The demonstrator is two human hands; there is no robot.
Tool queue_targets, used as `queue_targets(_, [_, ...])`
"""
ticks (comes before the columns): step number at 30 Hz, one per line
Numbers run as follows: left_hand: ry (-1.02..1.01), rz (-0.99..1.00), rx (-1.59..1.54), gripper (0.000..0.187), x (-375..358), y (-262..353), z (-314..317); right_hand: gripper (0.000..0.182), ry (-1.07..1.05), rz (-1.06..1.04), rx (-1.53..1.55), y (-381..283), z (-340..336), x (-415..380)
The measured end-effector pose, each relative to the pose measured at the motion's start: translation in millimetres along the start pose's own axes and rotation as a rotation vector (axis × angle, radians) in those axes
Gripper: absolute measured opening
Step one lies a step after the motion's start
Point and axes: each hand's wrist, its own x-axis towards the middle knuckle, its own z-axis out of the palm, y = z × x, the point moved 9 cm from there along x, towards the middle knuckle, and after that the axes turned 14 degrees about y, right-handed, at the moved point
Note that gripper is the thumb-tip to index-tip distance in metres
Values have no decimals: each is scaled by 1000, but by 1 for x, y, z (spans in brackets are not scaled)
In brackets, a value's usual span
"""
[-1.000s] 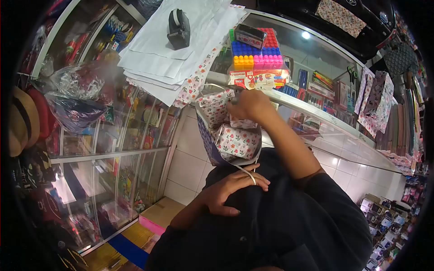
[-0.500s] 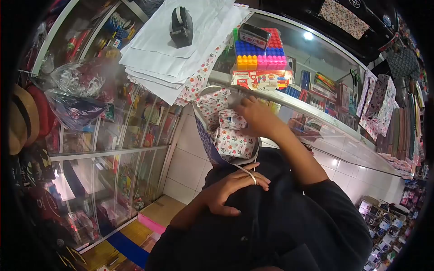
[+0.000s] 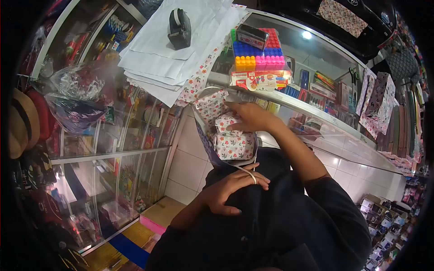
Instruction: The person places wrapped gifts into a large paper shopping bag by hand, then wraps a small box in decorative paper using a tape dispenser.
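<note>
A paper bag [image 3: 205, 137] with a dark blue side hangs in front of my body, its mouth gaping. Inside are several packages in white flowered paper: a large box-shaped package [image 3: 235, 147] near me, a small wrapped package [image 3: 223, 123] above it, and another flowered package [image 3: 212, 107] at the far side. My right hand [image 3: 255, 118] reaches into the bag with thumb and fingers closed about the small package; its fingertips are partly hidden. The bag's white cord handle [image 3: 250, 173] loops round the fingers of my left hand [image 3: 233, 187], which rests against my dark shirt.
Beyond the bag, a glass counter [image 3: 312, 115] carries toy blocks [image 3: 258, 62] with a dark box [image 3: 252, 36] on top. White paper sheets [image 3: 156, 58] and a black tape dispenser [image 3: 180, 29] lie at upper left. A glass cabinet [image 3: 104, 156] stands left; scissors [image 3: 353, 79] lie right.
My right hand has come slightly lower and its thumb and fingers now close about the small package, which has tilted a little. My left hand stays on the handle.
</note>
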Motion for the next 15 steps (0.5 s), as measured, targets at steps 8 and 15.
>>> queue_targets(8, [1,-2,10,90,0,-1,0,84,-241,108,-163,-7,0,22])
queue_targets(15, [-69,18,-11,84,-1,0,3,89,-573,-47,-197,-4,46,56])
